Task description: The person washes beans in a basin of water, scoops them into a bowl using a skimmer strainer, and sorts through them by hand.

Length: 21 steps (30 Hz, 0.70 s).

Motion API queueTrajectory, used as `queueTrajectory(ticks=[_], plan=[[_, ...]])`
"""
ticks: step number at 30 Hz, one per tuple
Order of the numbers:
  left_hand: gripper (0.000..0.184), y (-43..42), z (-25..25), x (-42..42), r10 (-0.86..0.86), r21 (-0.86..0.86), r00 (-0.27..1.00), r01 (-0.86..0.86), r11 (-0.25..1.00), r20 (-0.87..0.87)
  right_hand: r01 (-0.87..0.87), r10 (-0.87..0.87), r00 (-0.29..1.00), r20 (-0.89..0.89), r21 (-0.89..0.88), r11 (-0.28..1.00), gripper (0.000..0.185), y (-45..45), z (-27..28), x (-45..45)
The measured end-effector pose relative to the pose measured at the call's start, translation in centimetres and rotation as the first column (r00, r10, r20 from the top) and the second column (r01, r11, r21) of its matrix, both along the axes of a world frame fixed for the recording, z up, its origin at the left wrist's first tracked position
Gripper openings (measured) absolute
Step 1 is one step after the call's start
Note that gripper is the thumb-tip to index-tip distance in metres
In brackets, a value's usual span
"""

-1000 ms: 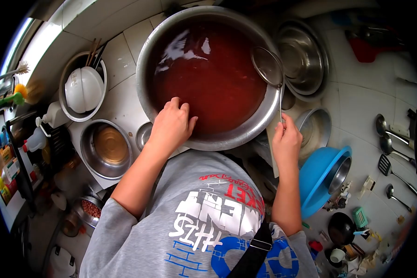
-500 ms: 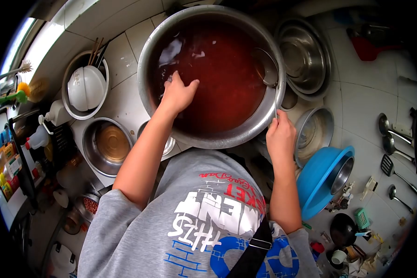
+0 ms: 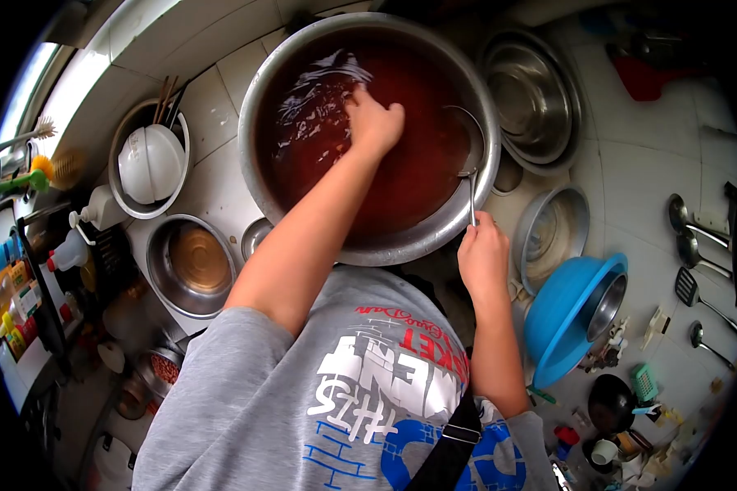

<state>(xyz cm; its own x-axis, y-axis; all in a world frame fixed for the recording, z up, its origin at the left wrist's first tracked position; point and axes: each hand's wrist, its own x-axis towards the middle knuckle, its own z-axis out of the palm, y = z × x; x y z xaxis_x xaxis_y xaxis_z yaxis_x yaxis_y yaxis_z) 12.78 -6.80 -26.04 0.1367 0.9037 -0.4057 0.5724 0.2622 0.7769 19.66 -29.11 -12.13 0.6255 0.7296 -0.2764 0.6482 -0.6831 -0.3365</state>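
Note:
A large metal basin point(image 3: 258, 192) holds dark red liquid point(image 3: 418, 188) with ripples at its upper left. My left hand point(image 3: 375, 123) reaches over the basin, its thumb apart and its fingertips dipping into the liquid; whatever is under the surface is hidden. At the basin's lower right rim, my right hand point(image 3: 483, 250) is closed around the handle of a metal ladle point(image 3: 472, 196). The ladle's round head lies partly under the liquid against the right wall of the basin.
Nested metal bowls point(image 3: 532, 102) stand right of the basin, above another metal bowl point(image 3: 554, 233) and a blue basin point(image 3: 561, 319). To the left are a bowl of white dishes point(image 3: 151, 164) and a metal pot point(image 3: 190, 262). Utensils point(image 3: 704, 270) line the far right.
My left hand has swept right and slightly away through the liquid, raising ripples on the left. My right hand and the ladle handle have shifted a little left and down.

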Motion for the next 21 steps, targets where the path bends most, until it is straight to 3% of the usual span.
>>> queueTrajectory(ticks=[1, 3, 7, 10, 13, 16, 17, 19, 21], plan=[[0.084, -0.5, 0.1, 0.5, -0.065, 0.099, 0.998, 0.065, 0.993, -0.004, 0.000, 0.000, 1.000, -0.013, 0.015, 1.000, 0.023, -0.2, 0.0, 0.1], [0.079, -2.0, 1.2, 0.5, -0.245, 0.064, 0.969, 0.248, 0.967, -0.040, 0.000, 0.000, 1.000, -0.016, 0.001, 1.000, 0.023, -0.2, 0.3, 0.2], [0.055, -4.2, 2.3, -2.2, -0.635, 0.122, 0.744, 0.664, 0.738, -0.210, -0.012, 0.012, 1.000, 0.004, 0.000, 1.000, 0.023, -0.1, 0.5, 0.4], [0.051, -5.4, 3.4, -5.3, -0.766, 0.077, 0.562, 0.818, 0.569, -0.311, -0.019, 0.019, 1.000, 0.010, -0.008, 1.000, 0.023, 0.1, 0.2, 0.8], [0.048, -6.1, 5.1, -8.9, -0.777, 0.039, 0.478, 0.860, 0.508, -0.410, -0.022, 0.022, 1.000, 0.011, 0.017, 1.000, 0.023, 0.6, -0.1, 1.0], [0.049, -5.8, 6.8, -11.7, -0.718, -0.061, 0.468, 0.816, 0.575, -0.516, -0.022, 0.022, 1.000, 0.002, 0.000, 1.000, 0.023, 1.4, -0.2, 1.0], [0.049, -6.2, 6.6, -12.7, -0.609, 0.043, 0.529, 0.774, 0.631, -0.591, -0.026, 0.026, 1.000, 0.008, 0.004, 1.000, 0.022, 1.6, -0.4, 1.1], [0.050, -5.0, 7.3, -13.3, -0.613, -0.125, 0.508, 0.700, 0.703, -0.605, -0.036, 0.036, 0.999, 0.021, 0.010, 0.999, 0.021, 1.7, -1.3, 1.3], [0.052, -4.1, 6.2, -13.8, -0.510, -0.040, 0.634, 0.604, 0.796, -0.582, -0.043, 0.045, 0.999, -0.017, 0.064, 0.997, 0.021, 2.0, -1.9, 1.2]])
